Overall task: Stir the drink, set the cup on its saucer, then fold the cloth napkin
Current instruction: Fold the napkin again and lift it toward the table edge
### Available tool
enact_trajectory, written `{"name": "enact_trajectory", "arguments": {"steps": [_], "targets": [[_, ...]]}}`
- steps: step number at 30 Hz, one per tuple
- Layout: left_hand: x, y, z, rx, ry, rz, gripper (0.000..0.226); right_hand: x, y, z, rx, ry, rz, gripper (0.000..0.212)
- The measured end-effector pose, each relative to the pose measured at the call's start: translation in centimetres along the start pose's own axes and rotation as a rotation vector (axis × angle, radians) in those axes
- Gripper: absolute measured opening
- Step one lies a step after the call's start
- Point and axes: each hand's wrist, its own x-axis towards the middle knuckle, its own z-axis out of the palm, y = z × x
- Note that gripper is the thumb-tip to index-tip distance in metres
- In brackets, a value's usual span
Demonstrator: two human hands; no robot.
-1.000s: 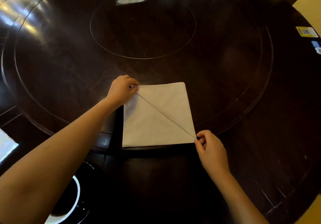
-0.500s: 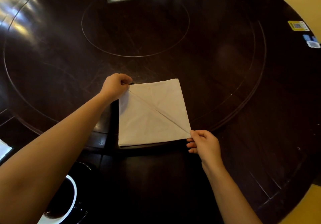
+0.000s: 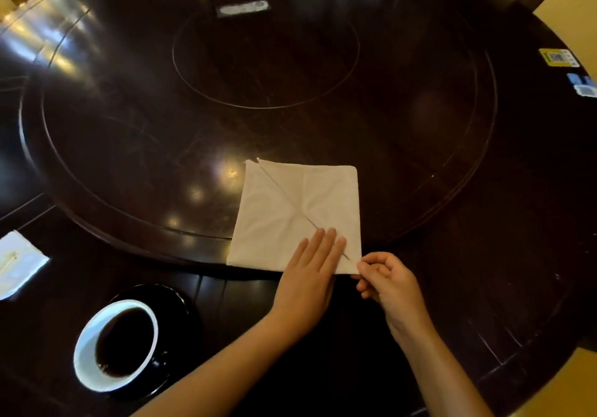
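Observation:
A white cloth napkin (image 3: 290, 209) lies flat as a square on the dark round table, with a diagonal fold line running from its far left corner to its near right corner. My left hand (image 3: 310, 271) presses flat on the napkin's near right part, fingers together along the crease. My right hand (image 3: 384, 284) pinches the near right corner. A white cup (image 3: 113, 345) of dark drink stands on a black saucer (image 3: 171, 303) at the near left.
The table has a raised round turntable (image 3: 129, 125) in the middle; the napkin straddles its rim. A white folded paper (image 3: 16, 264) lies at the left edge. Stickers (image 3: 559, 57) sit at the far right rim.
My left hand let go of the far left corner and came down to press flat near the near right corner. My right hand still holds that corner. The view shifted right.

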Motion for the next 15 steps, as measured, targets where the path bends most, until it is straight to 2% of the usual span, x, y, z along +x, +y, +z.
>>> {"name": "enact_trajectory", "arguments": {"steps": [5, 9, 11, 13, 15], "targets": [[-2.5, 0.6, -0.4, -0.084, 0.104, 0.048, 0.056, -4.1, 1.5, -0.4, -0.017, -0.135, -0.007, 0.004], [-4.8, 1.1, -0.5, -0.164, 0.042, 0.082, 0.050, -6.5, 3.1, -0.5, -0.085, -0.149, -0.103, 0.005], [-6.4, 1.3, -0.5, -0.198, 0.018, 0.069, 0.052, -7.6, 4.1, -0.9, -0.227, -0.082, -0.247, 0.012], [-8.1, 1.5, -0.4, -0.211, -0.001, 0.077, 0.053, -8.2, 5.2, -1.9, -0.587, 0.022, -0.550, 0.020], [-9.8, 1.8, -0.4, -0.231, -0.051, 0.083, 0.053, -8.4, 6.6, -3.1, -0.958, 0.092, -0.827, 0.037]]}}
